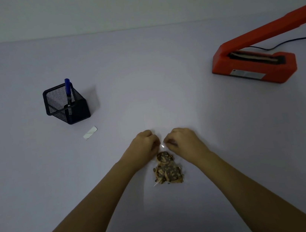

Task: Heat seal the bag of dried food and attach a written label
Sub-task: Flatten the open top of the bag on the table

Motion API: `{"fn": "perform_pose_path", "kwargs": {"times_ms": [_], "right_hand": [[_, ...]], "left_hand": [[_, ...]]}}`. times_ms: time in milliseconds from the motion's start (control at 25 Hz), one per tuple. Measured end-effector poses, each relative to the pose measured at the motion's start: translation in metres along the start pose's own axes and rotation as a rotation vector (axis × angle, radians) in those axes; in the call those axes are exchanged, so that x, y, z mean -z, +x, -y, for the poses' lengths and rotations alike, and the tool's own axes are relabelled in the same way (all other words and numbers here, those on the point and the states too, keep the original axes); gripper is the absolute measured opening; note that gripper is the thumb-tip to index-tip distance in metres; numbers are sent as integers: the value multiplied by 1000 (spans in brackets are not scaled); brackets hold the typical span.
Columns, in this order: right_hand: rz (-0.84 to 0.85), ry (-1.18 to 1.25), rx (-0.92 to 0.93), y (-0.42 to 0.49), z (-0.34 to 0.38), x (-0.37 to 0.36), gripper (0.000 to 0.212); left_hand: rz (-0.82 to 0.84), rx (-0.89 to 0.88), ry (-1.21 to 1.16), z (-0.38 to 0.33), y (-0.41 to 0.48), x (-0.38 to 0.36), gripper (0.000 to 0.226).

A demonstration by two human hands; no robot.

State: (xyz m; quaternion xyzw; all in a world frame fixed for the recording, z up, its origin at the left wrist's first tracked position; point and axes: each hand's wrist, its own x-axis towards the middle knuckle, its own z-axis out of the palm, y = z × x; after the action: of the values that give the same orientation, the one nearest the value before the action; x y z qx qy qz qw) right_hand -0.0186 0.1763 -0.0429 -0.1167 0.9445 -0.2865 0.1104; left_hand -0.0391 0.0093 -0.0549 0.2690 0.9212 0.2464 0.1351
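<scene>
The small clear plastic bag of brown dried food lies on the pale table near the front edge, its open top pinched between the closed fingers of the left hand and the right hand. The mouth is best flattened and the contents kept low, so that a clean, crease-free strip can be laid in the open orange heat sealer, well apart at the right.

Pale table; clear bag of dried food just below the hands, label and mesh pen holder far left, orange heat sealer far right.
</scene>
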Motion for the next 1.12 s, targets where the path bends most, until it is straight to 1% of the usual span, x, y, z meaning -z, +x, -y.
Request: {"fn": "perform_pose_path", "kwargs": {"times_ms": [120,320,400,480,640,760,880,1040,1120], "right_hand": [[0,-11,-17,0,0,-1,15],[-8,4,-39,4,1,0,15],[6,20,-24,8,-2,0,18],[24,23,-24,12,-7,2,24],[73,21,-57,18,-13,7,46],[126,7,-73,27,-16,14,63],[161,-16,-92,40,-21,24,85],[168,-140,-82,51,-24,30,111],[192,-198,-113,54,-27,31,126]], "left_hand": [[8,12,56,-1,3,-3,12],[-17,69,46,0,10,-6,8],[-13,57,57,2,14,-4,14],[5,31,81,4,17,1,26],[106,60,90,4,23,16,58],[192,64,95,7,35,25,72],[276,87,130,12,49,32,86],[303,53,266,12,64,39,101],[298,36,337,13,69,41,112]]}}
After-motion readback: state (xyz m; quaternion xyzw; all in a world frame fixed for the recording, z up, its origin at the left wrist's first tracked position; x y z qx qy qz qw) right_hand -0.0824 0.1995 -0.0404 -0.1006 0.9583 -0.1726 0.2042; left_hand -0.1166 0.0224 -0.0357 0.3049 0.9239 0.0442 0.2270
